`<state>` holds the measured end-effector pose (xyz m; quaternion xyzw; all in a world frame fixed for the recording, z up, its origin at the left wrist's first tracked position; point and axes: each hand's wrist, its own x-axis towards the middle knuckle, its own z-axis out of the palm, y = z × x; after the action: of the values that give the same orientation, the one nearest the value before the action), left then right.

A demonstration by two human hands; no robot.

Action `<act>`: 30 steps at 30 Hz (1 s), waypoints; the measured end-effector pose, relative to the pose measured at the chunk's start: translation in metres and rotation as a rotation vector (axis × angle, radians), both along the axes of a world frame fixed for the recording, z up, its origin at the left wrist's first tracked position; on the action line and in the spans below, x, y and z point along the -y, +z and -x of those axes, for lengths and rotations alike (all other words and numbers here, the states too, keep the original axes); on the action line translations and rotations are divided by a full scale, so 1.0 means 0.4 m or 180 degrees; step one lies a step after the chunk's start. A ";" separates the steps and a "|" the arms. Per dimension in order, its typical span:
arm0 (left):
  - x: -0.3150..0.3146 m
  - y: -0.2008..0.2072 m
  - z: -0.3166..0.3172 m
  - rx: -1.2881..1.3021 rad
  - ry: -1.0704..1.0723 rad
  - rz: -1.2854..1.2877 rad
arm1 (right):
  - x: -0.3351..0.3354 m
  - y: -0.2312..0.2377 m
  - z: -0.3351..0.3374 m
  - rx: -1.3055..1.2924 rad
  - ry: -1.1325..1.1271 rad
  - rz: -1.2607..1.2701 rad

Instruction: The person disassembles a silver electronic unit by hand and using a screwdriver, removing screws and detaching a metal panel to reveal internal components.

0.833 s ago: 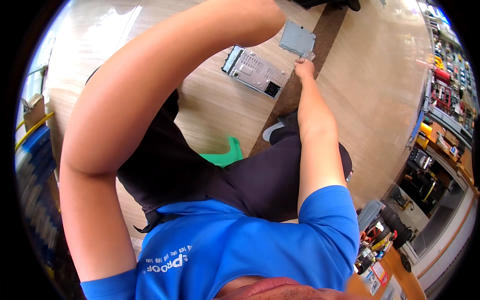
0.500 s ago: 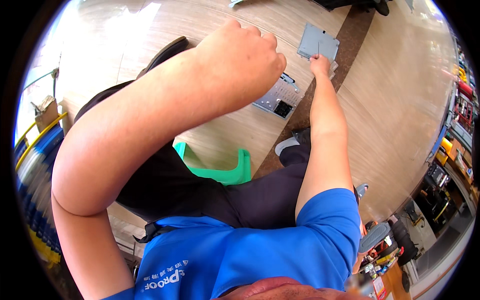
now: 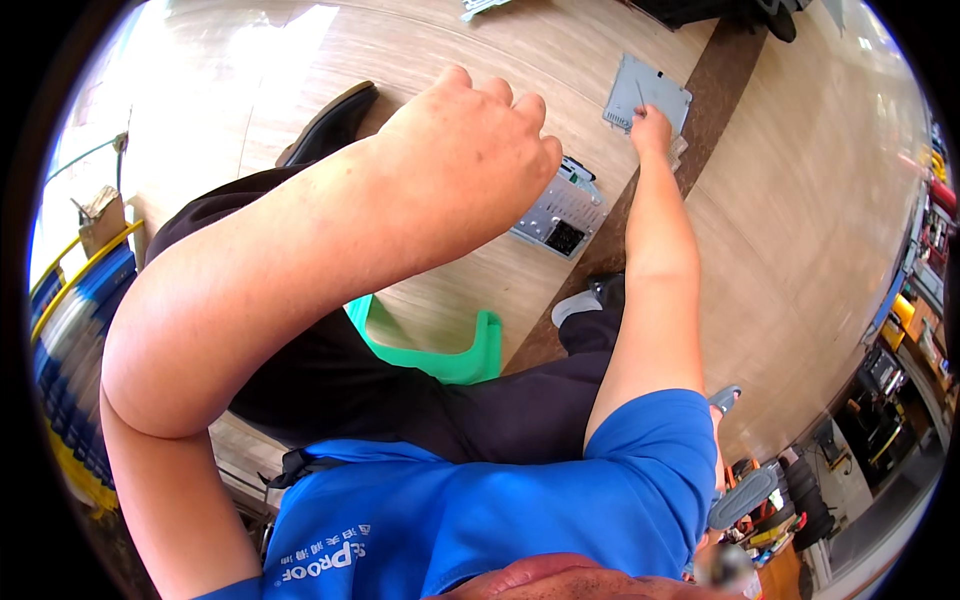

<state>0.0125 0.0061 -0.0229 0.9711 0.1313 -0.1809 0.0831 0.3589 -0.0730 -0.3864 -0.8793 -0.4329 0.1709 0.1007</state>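
Observation:
My right hand (image 3: 652, 128) reaches far out to a flat grey metal plate (image 3: 660, 88) lying on the wooden floor. Its fingers are closed on a thin dark tool (image 3: 640, 94) whose tip stands on the plate. Close to the camera, my left hand (image 3: 470, 160) is raised with its fingers curled into a fist and its back toward me. Nothing shows in it. Under that fist, a silver metal chassis box (image 3: 560, 215) with a square hole lies on the floor.
I sit on a low green stool (image 3: 455, 355), black trousers and a black shoe (image 3: 330, 125) stretched to the left. A dark floor strip (image 3: 700, 130) runs past the plate. Yellow and blue crates (image 3: 70, 310) stand at left, shelves with goods (image 3: 900, 350) at right.
My left arm has dropped from the top of the picture, so the fist now shows in the middle. The right hand has stayed at the grey plate. The view has shifted downward.

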 end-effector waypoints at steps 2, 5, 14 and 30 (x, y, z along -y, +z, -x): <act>-0.001 -0.001 0.004 0.0016 0.0014 0.0005 | 0.011 -0.001 0.004 -0.0111 -0.0090 -0.0087; 0.000 -0.004 0.012 0.0023 0.0012 -0.0009 | 0.029 0.010 0.007 -0.0154 -0.0352 -0.0243; 0.012 0.012 0.023 -0.0011 0.0094 0.0047 | 0.143 0.018 0.064 0.0044 -0.0871 -0.0508; 0.068 0.154 0.053 0.1147 0.0054 0.0323 | 0.452 0.514 0.127 0.0432 -0.0668 0.0248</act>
<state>-0.0089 -0.0212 0.0385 0.9812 0.1132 -0.0097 0.1557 0.3082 -0.2539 -0.1808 -0.9326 -0.3375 0.1161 0.0543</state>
